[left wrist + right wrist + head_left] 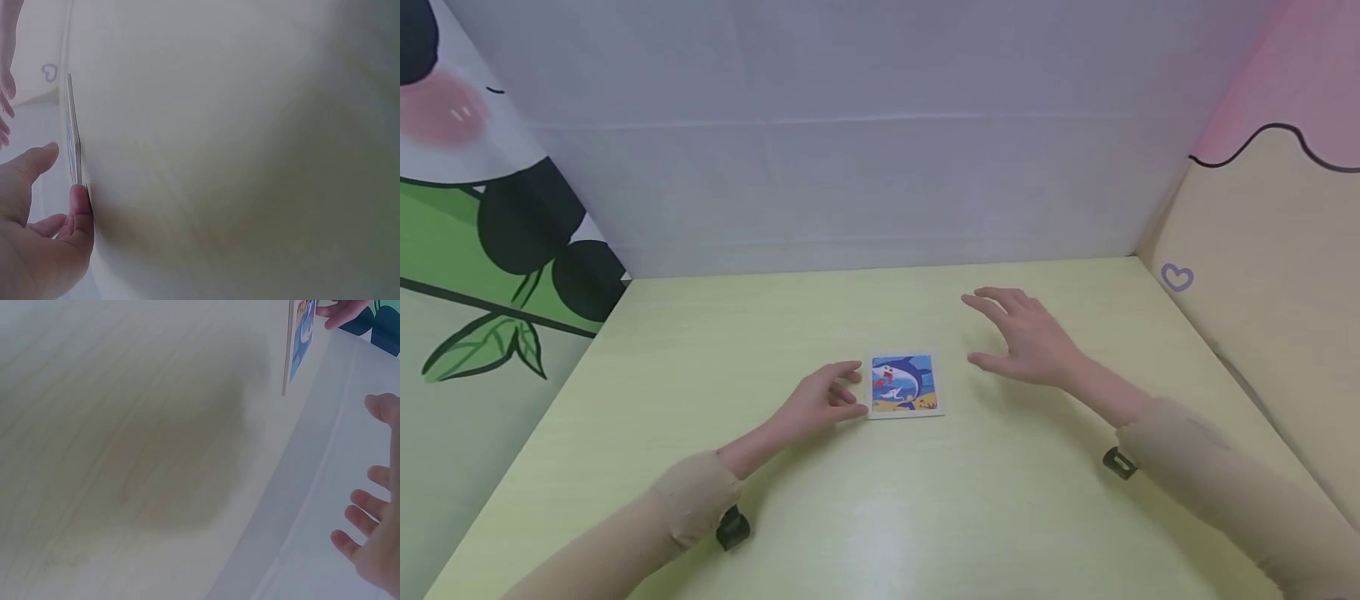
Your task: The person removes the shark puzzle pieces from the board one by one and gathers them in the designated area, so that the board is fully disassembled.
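Note:
A small square picture board [904, 385] with a blue shark-like sea animal on it and a pale border lies flat on the table. My left hand [820, 402] is at its left side, fingers loosely bent. In the left wrist view, a fingertip meets the near edge of the board [74, 131], while the thumb stands apart from it. To the right of the board, my right hand [1033, 340] hovers above the table with fingers and thumb spread, holding nothing. The right wrist view shows the board [299, 344] some distance from that hand's fingers.
The pale yellow table [737, 325] ends at a light grey back wall [880, 192]. A panel with green and black drawings [505, 250] stands on the left, and a beige and pink panel [1262, 250] on the right. Each sleeve has a dark wrist device [733, 528] below it.

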A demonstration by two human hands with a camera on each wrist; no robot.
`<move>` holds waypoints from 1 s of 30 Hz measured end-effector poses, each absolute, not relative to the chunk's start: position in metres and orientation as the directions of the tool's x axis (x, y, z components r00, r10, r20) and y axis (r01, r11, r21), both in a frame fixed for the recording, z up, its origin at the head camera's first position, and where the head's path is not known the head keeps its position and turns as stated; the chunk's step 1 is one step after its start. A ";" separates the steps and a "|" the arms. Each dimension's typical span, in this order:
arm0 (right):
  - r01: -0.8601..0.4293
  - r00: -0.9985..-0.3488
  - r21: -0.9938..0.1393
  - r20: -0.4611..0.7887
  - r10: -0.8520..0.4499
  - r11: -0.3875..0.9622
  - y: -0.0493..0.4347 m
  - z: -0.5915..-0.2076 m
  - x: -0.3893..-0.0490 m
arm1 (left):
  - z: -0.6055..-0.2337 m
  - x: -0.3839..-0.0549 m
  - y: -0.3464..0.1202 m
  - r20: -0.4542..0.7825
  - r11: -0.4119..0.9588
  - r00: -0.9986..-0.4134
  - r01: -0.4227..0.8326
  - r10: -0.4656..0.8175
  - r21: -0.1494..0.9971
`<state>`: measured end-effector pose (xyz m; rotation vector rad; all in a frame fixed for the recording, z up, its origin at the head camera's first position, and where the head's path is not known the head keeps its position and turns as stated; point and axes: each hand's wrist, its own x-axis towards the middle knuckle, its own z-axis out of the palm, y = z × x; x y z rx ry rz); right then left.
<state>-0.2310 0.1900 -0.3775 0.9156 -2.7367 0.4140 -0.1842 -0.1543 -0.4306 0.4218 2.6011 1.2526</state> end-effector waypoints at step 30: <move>-0.582 -0.783 -0.391 0.031 -0.622 0.713 0.121 -0.419 -0.245 | -0.435 -0.189 -0.147 -0.070 0.597 -0.912 0.204 0.403 0.776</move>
